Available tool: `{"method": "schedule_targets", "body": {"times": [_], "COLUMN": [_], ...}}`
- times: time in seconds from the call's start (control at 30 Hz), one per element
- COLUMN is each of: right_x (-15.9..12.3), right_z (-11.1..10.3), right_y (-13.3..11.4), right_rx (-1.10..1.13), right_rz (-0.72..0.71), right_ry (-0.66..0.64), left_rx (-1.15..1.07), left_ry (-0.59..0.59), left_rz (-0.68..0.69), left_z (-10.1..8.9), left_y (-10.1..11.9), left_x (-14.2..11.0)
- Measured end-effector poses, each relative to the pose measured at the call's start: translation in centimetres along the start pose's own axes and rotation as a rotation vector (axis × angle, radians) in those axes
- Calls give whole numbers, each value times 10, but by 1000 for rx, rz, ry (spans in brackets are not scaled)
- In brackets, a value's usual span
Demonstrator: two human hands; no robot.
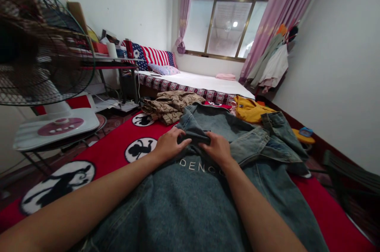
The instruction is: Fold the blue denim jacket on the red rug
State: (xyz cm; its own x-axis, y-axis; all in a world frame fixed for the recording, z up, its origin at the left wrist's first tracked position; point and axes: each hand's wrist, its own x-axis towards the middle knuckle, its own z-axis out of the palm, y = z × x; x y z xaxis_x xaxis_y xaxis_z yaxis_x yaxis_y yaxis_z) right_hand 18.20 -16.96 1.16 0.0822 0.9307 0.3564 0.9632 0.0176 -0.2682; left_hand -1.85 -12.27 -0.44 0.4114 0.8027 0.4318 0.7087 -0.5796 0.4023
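A faded blue denim jacket [184, 204] lies spread in front of me, with pale lettering across it, partly hidden by my right wrist. My left hand [169, 145] grips the fold of cloth just above the lettering, fingers over it and thumb towards the middle. On the other side of the same fold, my right hand [219, 149] holds the cloth, its thumb pointing inward. Between the two hands the denim is bunched into a dark crease. One sleeve [252, 147] lies folded across the jacket's right side.
Beneath the jacket is a red blanket [109, 161] with black-and-white round prints. Beyond lie a brown patterned garment [172, 105] and a yellow garment [252, 110]. A fan [44, 46] stands left, a dark folding chair [353, 172] right, a bed [202, 81] by the window.
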Motion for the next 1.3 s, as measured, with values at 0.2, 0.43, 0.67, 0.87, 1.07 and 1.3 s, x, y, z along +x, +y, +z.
{"method": "schedule_targets", "body": {"times": [0.2, 0.43, 0.67, 0.87, 1.07, 1.3], "right_x": [-1, 10, 51, 71, 116, 192], "right_z": [0, -5, -4, 28, -21, -60], "right_y": [-1, 5, -43, -55, -50, -29], "right_rx": [49, 150, 207, -22, -47, -144], "right_rz": [257, 303, 92, -9, -111, -89], "right_ry": [287, -67, -115, -245, 43, 451], "left_rx": [-105, -142, -56, -84, -358, -585], "left_ry": [-39, -499, -732, -788, -627, -388], "left_rz": [-110, -226, -168, -93, -34, -33], "left_z": [-8, -51, -91, -99, -115, -101], "left_y": [-19, -36, -25, -24, -23, -12], "left_x": [13, 13, -16, -33, 8, 51]}}
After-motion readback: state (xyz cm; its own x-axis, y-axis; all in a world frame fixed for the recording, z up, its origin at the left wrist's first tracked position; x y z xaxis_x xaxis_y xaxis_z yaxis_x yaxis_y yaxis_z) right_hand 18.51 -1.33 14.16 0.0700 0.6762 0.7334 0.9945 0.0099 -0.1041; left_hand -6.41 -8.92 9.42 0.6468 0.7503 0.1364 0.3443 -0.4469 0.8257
